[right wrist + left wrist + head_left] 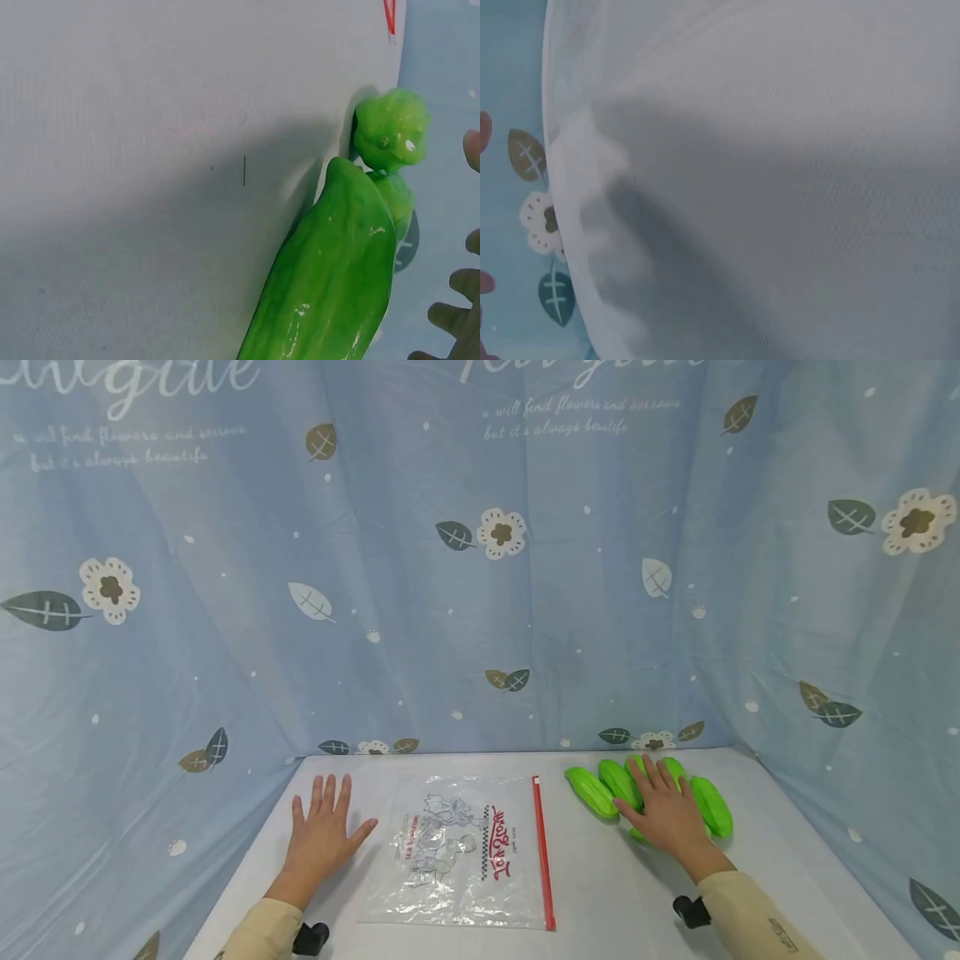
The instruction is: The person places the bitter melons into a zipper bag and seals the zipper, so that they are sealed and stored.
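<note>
My left hand (322,831) is spread palm down at the left of the white table, its thumb near a clear plastic zip bag (461,852). The bag lies flat, with red lettering, printed figures and a red zip strip (544,860) along its right side. My right hand (666,814), fingers spread, is over several bright green ridged vegetables (592,792) and partly hides them; the head view does not settle whether it touches them. In the right wrist view one long green vegetable (326,270) lies close, and my right fingers (469,285) show at the edge, apart from it.
The white tabletop (600,893) meets a blue curtain (480,635) with printed leaves and flowers at the back and both sides. A black wrist device (311,938) sits at the left cuff, and another black device (692,912) at the right cuff.
</note>
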`<state>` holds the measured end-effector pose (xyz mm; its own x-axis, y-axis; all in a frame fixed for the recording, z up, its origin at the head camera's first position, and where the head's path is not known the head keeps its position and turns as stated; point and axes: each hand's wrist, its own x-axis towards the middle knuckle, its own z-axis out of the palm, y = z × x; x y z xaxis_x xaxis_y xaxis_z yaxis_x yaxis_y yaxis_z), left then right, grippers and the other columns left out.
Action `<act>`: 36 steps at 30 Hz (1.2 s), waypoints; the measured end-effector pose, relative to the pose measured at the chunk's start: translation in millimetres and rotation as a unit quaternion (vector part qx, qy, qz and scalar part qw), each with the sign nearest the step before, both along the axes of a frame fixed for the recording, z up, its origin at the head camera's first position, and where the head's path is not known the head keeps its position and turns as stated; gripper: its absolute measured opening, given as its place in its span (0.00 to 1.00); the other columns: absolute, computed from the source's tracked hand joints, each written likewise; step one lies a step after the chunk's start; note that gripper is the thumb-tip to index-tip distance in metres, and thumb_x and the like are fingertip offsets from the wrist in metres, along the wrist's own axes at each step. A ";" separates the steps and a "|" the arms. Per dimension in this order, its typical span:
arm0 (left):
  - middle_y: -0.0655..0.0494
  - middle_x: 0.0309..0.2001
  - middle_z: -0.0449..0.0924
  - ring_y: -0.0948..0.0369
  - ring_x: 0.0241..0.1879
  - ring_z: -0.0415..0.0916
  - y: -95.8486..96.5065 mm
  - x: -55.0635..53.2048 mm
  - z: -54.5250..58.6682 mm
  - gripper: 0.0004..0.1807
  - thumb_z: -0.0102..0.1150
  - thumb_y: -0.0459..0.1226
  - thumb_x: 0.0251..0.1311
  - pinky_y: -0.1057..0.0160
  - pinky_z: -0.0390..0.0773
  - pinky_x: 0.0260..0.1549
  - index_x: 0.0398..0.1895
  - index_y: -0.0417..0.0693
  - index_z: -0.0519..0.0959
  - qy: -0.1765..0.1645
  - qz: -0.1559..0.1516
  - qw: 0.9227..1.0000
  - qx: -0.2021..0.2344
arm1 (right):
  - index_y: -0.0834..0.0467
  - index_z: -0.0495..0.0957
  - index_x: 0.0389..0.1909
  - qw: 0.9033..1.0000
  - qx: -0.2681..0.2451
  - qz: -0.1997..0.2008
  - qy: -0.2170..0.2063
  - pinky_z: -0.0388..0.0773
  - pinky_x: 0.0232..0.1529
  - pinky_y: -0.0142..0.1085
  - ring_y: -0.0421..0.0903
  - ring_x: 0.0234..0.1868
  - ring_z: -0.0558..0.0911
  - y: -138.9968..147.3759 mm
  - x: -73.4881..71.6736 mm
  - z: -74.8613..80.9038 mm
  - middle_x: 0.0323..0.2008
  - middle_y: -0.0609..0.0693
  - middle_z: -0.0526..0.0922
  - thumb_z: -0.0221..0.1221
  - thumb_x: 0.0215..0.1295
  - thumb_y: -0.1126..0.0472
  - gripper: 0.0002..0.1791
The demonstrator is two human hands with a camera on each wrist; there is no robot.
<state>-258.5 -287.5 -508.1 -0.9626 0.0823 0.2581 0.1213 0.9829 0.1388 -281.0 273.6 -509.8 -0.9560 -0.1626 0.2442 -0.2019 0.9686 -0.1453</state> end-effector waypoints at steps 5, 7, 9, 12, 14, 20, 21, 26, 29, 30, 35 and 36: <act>0.28 0.72 0.61 0.34 0.75 0.48 6.1 -0.2 -0.3 0.53 0.60 0.60 0.65 0.27 0.42 0.69 0.79 0.33 0.53 0.013 -0.009 1.000 -0.004 | 0.62 0.59 0.77 0.999 0.003 0.011 0.033 0.55 0.68 0.70 0.70 0.72 0.61 -1.7 3.5 -0.8 0.75 0.67 0.60 0.58 0.70 0.38 0.45; 0.29 0.70 0.65 0.34 0.73 0.54 9.7 0.1 0.0 0.52 0.61 0.58 0.64 0.28 0.47 0.69 0.78 0.33 0.55 0.022 -0.013 1.000 -0.003 | 0.63 0.61 0.77 0.999 0.001 0.017 0.045 0.57 0.67 0.70 0.70 0.70 0.64 -2.1 5.2 -1.5 0.73 0.66 0.64 0.61 0.69 0.41 0.44; 0.29 0.67 0.69 0.34 0.70 0.60 13.7 1.0 0.6 0.51 0.64 0.57 0.63 0.29 0.53 0.68 0.77 0.33 0.57 0.032 -0.019 0.999 0.000 | 0.63 0.62 0.76 0.998 -0.004 0.023 0.053 0.60 0.65 0.70 0.70 0.69 0.67 -2.5 6.9 -2.4 0.71 0.66 0.66 0.63 0.68 0.43 0.43; 0.29 0.63 0.71 0.34 0.66 0.66 19.8 1.8 1.0 0.49 0.67 0.55 0.61 0.32 0.61 0.66 0.76 0.34 0.60 0.041 -0.026 0.999 0.007 | 0.63 0.66 0.73 0.997 -0.017 0.032 0.064 0.65 0.61 0.70 0.70 0.65 0.71 -4.0 9.6 -2.8 0.67 0.66 0.71 0.65 0.66 0.46 0.41; 0.30 0.61 0.72 0.35 0.63 0.69 24.2 2.5 1.0 0.48 0.67 0.54 0.61 0.34 0.65 0.64 0.75 0.34 0.62 0.043 -0.027 0.999 0.011 | 0.63 0.69 0.71 0.996 -0.031 0.038 0.070 0.69 0.58 0.68 0.69 0.62 0.74 -5.4 11.0 -2.9 0.64 0.67 0.75 0.67 0.66 0.48 0.39; 0.32 0.57 0.74 0.36 0.58 0.72 35.4 4.4 -0.5 0.44 0.69 0.53 0.59 0.36 0.70 0.60 0.69 0.32 0.69 0.048 -0.032 0.998 0.033 | 0.63 0.75 0.66 0.994 -0.080 0.047 0.054 0.74 0.55 0.65 0.68 0.58 0.77 -10.9 14.1 -3.7 0.59 0.67 0.78 0.67 0.66 0.51 0.31; 0.32 0.57 0.74 0.36 0.58 0.73 37.4 5.2 -0.9 0.43 0.70 0.53 0.59 0.36 0.70 0.59 0.67 0.31 0.71 0.050 -0.034 0.997 0.038 | 0.62 0.75 0.65 0.994 -0.087 0.048 0.046 0.75 0.55 0.64 0.68 0.58 0.78 -11.9 14.6 -4.5 0.58 0.66 0.79 0.67 0.67 0.51 0.30; 0.34 0.54 0.76 0.38 0.54 0.76 48.6 9.2 -4.2 0.36 0.72 0.51 0.57 0.38 0.74 0.55 0.57 0.31 0.75 0.059 -0.041 0.995 0.063 | 0.62 0.78 0.61 0.991 -0.121 0.050 0.004 0.81 0.47 0.52 0.55 0.47 0.82 -19.3 18.1 -6.1 0.46 0.55 0.82 0.67 0.67 0.56 0.25; 0.36 0.54 0.77 0.39 0.52 0.77 56.1 10.4 -7.3 0.34 0.73 0.50 0.57 0.39 0.76 0.53 0.55 0.33 0.75 0.052 -0.042 0.995 0.080 | 0.61 0.80 0.59 0.985 -0.161 0.058 -0.020 0.80 0.39 0.43 0.45 0.39 0.80 -26.7 20.4 -5.5 0.36 0.46 0.80 0.67 0.66 0.59 0.22; 0.37 0.54 0.77 0.40 0.51 0.77 58.5 10.8 -8.3 0.34 0.73 0.50 0.57 0.39 0.76 0.52 0.55 0.33 0.75 0.049 -0.043 0.994 0.086 | 0.61 0.80 0.58 0.982 -0.176 0.061 -0.027 0.79 0.37 0.40 0.43 0.38 0.79 -29.4 21.0 -5.7 0.34 0.44 0.79 0.67 0.66 0.59 0.21; 0.37 0.56 0.77 0.41 0.55 0.77 70.5 11.0 -14.3 0.35 0.73 0.50 0.57 0.40 0.76 0.55 0.58 0.34 0.75 0.035 -0.048 0.993 0.101 | 0.61 0.81 0.57 0.973 -0.216 0.069 -0.048 0.78 0.35 0.35 0.39 0.36 0.77 -42.2 23.0 -10.0 0.31 0.39 0.77 0.68 0.66 0.60 0.20; 0.37 0.57 0.76 0.40 0.56 0.76 72.9 11.0 -15.3 0.35 0.73 0.51 0.57 0.40 0.76 0.55 0.59 0.34 0.75 0.033 -0.051 0.993 0.102 | 0.61 0.81 0.56 0.972 -0.219 0.070 -0.050 0.78 0.35 0.35 0.38 0.35 0.77 -44.4 23.4 -11.4 0.31 0.39 0.77 0.68 0.65 0.60 0.20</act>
<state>-247.5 -214.6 -523.4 -0.9321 0.1176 0.3427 0.2344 0.9170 0.3229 -257.6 229.2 -521.2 -0.9545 -0.1936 0.2268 -0.2907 0.7740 -0.5625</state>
